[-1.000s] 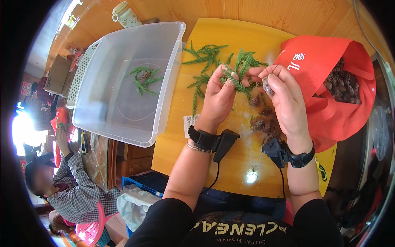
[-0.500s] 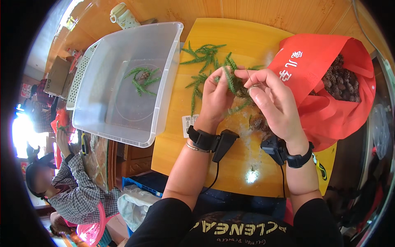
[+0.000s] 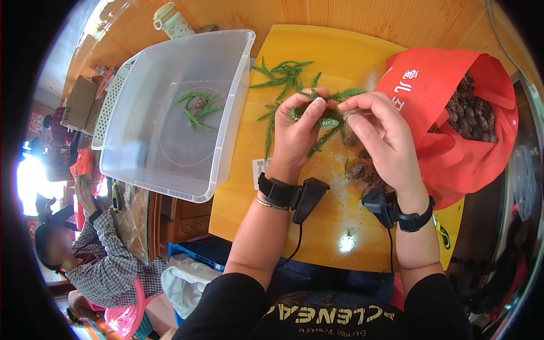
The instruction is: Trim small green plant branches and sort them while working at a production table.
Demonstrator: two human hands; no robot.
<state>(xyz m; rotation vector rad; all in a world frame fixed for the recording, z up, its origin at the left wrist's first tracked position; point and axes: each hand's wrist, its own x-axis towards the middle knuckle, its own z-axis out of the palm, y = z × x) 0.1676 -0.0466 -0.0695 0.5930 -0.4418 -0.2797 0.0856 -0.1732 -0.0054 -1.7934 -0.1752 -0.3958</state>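
Note:
My left hand (image 3: 300, 127) is closed in a pinch on a green artificial pine sprig (image 3: 326, 139), its needled arms spreading past my fingertips. Close beside it, my right hand (image 3: 385, 136) also pinches at the middle of the sprig; what lies between its fingertips is too small to make out. Loose pine cones (image 3: 362, 170) lie on the yellow table (image 3: 294, 215) below my right hand. More green sprigs (image 3: 286, 73) rest on the table beyond my left hand.
A clear plastic bin (image 3: 170, 164) at left holds a sprig with a pine cone (image 3: 199, 103). At right a red bag (image 3: 453, 164) is full of pine cones. A yellow-and-black tool (image 3: 442, 232) lies at the table's right edge. Another person (image 3: 107, 243) sits at far left.
My left hand has turned, and the sprig has swung with it, one arm now pointing right above my right fingers. The thin strand seen above my right fingertips no longer shows.

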